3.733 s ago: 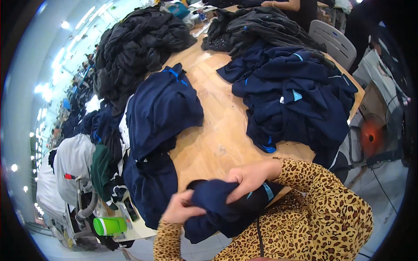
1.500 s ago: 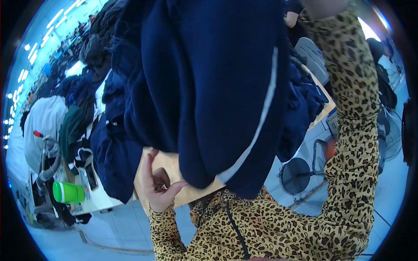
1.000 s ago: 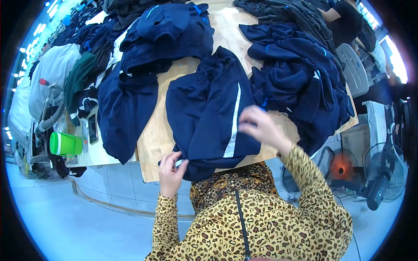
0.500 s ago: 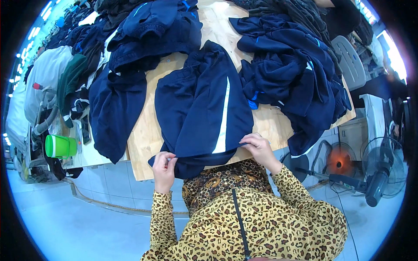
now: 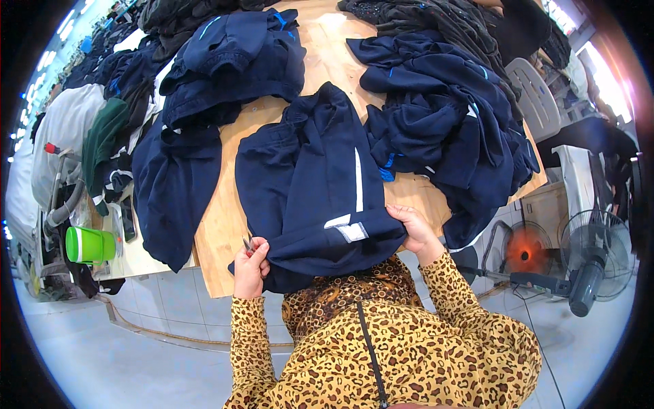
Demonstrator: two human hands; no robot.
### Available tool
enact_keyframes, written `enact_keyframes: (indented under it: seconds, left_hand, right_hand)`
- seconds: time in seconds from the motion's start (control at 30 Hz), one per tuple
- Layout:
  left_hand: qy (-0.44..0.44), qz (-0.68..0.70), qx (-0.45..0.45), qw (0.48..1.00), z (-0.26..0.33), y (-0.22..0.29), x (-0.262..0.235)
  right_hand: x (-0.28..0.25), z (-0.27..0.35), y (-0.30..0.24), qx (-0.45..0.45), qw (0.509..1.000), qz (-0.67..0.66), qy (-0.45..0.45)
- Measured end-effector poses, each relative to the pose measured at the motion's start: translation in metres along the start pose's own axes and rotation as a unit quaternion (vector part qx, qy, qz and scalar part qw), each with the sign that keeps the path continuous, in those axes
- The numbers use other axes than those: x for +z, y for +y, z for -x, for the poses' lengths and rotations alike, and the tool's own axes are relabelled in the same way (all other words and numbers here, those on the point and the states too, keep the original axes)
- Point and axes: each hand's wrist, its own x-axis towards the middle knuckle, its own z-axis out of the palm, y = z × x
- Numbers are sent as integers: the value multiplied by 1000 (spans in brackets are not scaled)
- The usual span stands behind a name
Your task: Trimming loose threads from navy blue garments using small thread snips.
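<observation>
Navy track trousers (image 5: 315, 177) with a white side stripe lie before me on the wooden table. Their near edge is folded up, baring a white patch of the inner side (image 5: 353, 232). At the left end of this fold, my left hand (image 5: 251, 267) is closed, pinching the cloth's edge. A small pointed metal tool (image 5: 247, 243), perhaps thread snips, sticks up from the same hand; most of it is hidden. My right hand (image 5: 417, 228) grips the right end of the fold between thumb and fingers.
Piles of navy garments lie on the wooden table (image 5: 221, 232), one to the left (image 5: 235, 61) and one to the right (image 5: 449, 123). A green bucket (image 5: 90, 245) stands at the left. Fans (image 5: 596, 262) and a grey plastic chair (image 5: 533, 95) are at the right.
The near edge of the trousers has been turned upward, and the white inner patch now shows. My right hand has shifted slightly right. The pointed tool now shows above my left hand.
</observation>
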Motion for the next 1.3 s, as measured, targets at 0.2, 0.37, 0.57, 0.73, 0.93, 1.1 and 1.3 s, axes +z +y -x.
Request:
enact_keyframes:
  seconds: [0.2,0.37,0.57,0.73,0.93,1.1,1.3]
  left_hand:
    - [19,-370,255,893,-11,-7,15]
    - [22,-373,247,894,-15,-10,12]
    - [26,-392,221,893,-17,-15,14]
    - [33,-370,224,901,-20,-19,8]
    - [25,-366,220,904,-20,-17,11]
    - [93,-498,274,818,4,11,46]
    - [-109,-508,351,779,17,30,90]
  right_hand:
    - [24,-8,13,-193,874,436,92]
    - [47,4,6,-409,648,634,-107]
    - [33,-8,22,-388,697,593,-109]
    - [31,-5,11,-83,951,295,-44]
    - [27,-8,6,-89,973,203,-58]
    - [47,-13,2,-213,931,291,-54]
    - [60,-12,-4,-70,978,186,-60]
